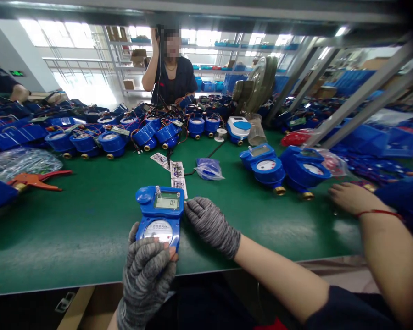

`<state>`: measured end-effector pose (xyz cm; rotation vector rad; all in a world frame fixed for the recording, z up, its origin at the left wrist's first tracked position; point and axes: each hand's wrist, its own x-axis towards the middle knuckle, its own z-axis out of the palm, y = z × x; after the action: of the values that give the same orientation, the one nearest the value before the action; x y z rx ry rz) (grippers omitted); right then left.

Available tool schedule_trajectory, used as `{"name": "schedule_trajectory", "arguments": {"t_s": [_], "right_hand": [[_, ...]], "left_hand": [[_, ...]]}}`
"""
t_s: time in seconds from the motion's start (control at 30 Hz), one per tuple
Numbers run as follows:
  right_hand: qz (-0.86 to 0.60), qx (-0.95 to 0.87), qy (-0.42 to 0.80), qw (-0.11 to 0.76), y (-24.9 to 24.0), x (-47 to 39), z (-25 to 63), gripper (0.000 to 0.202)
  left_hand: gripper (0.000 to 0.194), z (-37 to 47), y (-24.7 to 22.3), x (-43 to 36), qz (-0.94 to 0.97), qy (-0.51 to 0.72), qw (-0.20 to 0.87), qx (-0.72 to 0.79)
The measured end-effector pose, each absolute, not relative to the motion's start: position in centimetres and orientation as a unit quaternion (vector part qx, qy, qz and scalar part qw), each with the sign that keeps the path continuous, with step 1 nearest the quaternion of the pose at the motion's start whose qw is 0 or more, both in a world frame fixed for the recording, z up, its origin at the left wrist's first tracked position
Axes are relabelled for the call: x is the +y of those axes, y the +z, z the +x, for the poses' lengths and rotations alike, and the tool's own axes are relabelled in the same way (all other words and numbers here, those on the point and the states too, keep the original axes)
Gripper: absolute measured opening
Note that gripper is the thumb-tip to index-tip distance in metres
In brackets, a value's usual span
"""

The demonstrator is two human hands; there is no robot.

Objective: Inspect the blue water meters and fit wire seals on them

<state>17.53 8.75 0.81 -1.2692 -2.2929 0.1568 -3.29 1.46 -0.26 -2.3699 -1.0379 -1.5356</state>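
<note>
A blue water meter (160,208) stands near the front edge of the green table, its small screen lit with digits and a round dial below. My left hand (146,270), in a grey knitted glove with bare fingertips, is wrapped round the meter's lower part. At the right side of the screen housing, my gloved right hand (211,224) has its fingers closed together, tips against or very near the edge. Whatever they pinch, if anything, is hidden. Behind the meter lie printed paper strips (178,176) and a small plastic bag (209,168) with blue contents.
Two blue meters (265,167) stand to the right, beside a co-worker's bare hand (353,198). Orange-handled pliers (37,178) lie left, by a clear bag (24,160). Rows of wired meters (112,142) line the back. Another person (172,78) is across the table.
</note>
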Motion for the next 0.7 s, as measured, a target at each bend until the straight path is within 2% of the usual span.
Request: {"name": "schedule_trajectory", "arguments": {"t_s": [0.07,0.17,0.23,0.3,0.47,0.7], "right_hand": [[-0.467,-0.829,0.136,0.276,0.8,8.9,17.9,0.027],[-0.502,-0.712,0.385,0.306,0.9,10.5,18.5,0.03],[-0.507,-0.606,0.542,0.286,0.7,12.0,18.4,0.028],[-0.488,-0.556,0.624,0.253,0.3,13.3,18.0,0.037],[-0.468,-0.491,0.695,0.24,-0.2,15.0,17.1,0.036],[-0.43,-0.508,0.668,0.334,-0.7,13.5,16.3,0.023]], "left_hand": [[0.031,-2.8,-0.1,1.4,-0.785,-0.511,0.074,-0.343],[0.031,-2.5,-0.2,1.4,-0.777,-0.516,0.074,-0.354],[0.032,-2.7,-0.3,1.4,-0.771,-0.516,0.074,-0.365],[0.032,-2.9,-0.4,1.4,-0.772,-0.514,0.075,-0.367],[0.031,-2.4,0.0,1.4,-0.772,-0.517,0.071,-0.362],[0.031,-2.9,0.1,1.9,-0.78,-0.521,0.075,-0.338]]}}
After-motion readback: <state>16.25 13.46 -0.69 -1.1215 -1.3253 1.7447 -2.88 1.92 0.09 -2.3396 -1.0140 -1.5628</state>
